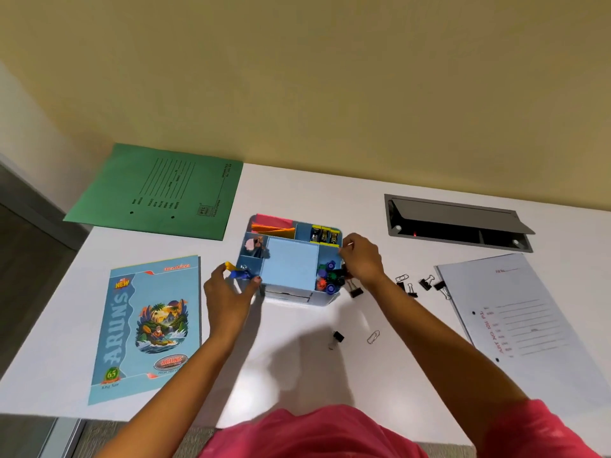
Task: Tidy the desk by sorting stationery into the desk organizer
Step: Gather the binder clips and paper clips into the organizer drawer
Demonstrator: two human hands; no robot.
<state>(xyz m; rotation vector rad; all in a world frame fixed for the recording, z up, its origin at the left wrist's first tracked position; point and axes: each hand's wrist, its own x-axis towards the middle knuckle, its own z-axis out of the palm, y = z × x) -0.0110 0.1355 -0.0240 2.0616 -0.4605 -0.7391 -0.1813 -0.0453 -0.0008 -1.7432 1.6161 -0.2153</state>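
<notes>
Landmark: desk organizer (322,300), a blue box with compartments, standing mid-way along the white worktop (297,365).
Left hand (228,289): at the organizer's near-left corner, fingers curled, thumb against the near rim; the fingertips pinch a small blue and yellow item (236,272) just over the near-left compartment.
Right hand (362,262): over the organizer's right edge, back of the hand upward, fingers bent inward toward the back-right compartment.
Right hand's hold: a pale glint sits at the fingertips; whether they pinch anything cannot be told.
Hard to make out: the blue and yellow item is blurred and its kind is unclear; something black shows under the right palm, mostly hidden.
Cut off: both forearms run out at the lower edge beside a pink garment (317,434).
Inside the organizer: marker caps (327,276) in the right compartment, just left of the right hand; blue pad (291,266) in the centre; pink and orange notes (272,226) at the back left.
Right of the organizer: one black binder clip (355,290) just beside its near-right corner under the right wrist; further binder clips (426,282) well apart, by a white file (529,322).
Nearer than the organizer: small black clip (338,337) and paper clip (373,337), between the two forearms.
Left of the organizer: notebook (148,328), beyond the left hand.
Behind the organizer to the left: green file (158,193).
</notes>
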